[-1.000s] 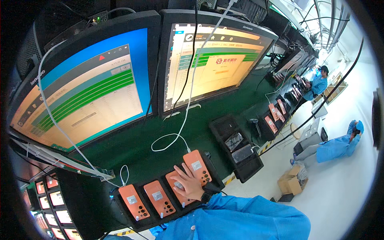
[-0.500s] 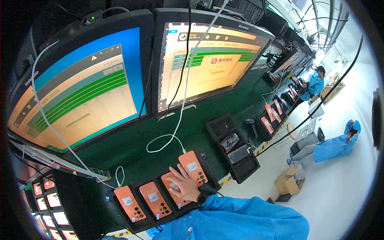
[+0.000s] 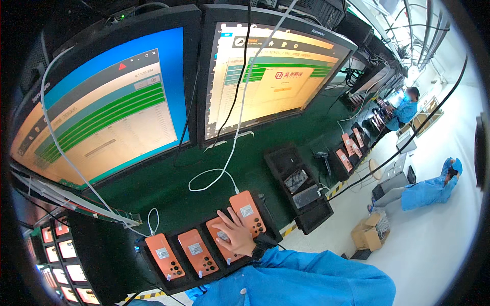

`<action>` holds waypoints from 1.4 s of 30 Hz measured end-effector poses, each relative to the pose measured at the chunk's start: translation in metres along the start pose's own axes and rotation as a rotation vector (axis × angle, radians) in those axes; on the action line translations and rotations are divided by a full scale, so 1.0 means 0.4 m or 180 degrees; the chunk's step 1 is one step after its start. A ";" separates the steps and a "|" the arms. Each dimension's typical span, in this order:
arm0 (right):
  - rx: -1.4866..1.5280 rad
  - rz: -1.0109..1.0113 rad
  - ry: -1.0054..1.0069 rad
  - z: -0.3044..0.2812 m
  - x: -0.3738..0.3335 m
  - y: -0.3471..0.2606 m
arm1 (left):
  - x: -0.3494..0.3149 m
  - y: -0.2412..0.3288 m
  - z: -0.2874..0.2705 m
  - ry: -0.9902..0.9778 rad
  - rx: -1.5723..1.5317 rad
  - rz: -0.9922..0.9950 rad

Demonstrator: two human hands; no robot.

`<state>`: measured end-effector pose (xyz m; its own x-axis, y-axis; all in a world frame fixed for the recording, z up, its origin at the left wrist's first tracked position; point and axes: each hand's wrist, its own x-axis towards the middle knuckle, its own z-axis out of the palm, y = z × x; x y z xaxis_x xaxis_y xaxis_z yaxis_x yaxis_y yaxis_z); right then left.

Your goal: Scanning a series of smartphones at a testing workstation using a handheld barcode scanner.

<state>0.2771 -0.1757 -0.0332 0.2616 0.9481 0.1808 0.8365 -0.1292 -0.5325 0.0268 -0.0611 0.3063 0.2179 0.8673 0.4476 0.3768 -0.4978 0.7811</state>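
My right hand (image 3: 238, 239), a dark watch (image 3: 263, 246) on its wrist, lies with fingers spread over an orange smartphone (image 3: 231, 254) and hides much of it. The fingertips reach the edge of the orange smartphone to its right (image 3: 247, 210), which has a white cable (image 3: 236, 183) at its top end. Further left are a bare orange smartphone (image 3: 195, 249) and a cabled orange smartphone (image 3: 162, 253). All of these lie back side up on a black tray (image 3: 186, 283), with labels and camera lenses showing. My left hand is out of sight.
Two monitors (image 3: 196, 92) stand behind the tray, with cables hanging before them. An open black case (image 3: 312, 220) holding dark devices sits to the right, near a handheld scanner (image 3: 322, 159). More orange phones (image 3: 344, 160) lie beyond. Two people in blue coats and a cardboard box (image 3: 366, 232) are farther right.
The warning triangle on the left monitor has turned from white to red. The view has shifted slightly; my right hand stays spread on the same smartphone.
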 end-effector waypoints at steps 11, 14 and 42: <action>0.0217 -0.0070 -0.0019 -0.007 0.000 0.012 | -0.010 0.015 -0.003 0.0082 0.0135 -0.0039; 0.0070 -0.0058 -0.0078 -0.012 0.007 -0.006 | -0.018 0.012 -0.007 0.0158 0.0184 -0.0110; -0.0496 -0.0019 -0.0015 0.007 0.017 -0.053 | -0.025 -0.086 -0.218 0.0243 0.0198 -0.0050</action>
<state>0.2597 -0.1659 -0.0231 0.2546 0.9502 0.1795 0.9027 -0.1669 -0.3967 -0.0666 -0.0526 0.3129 0.1431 0.8714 0.4692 0.4353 -0.4812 0.7609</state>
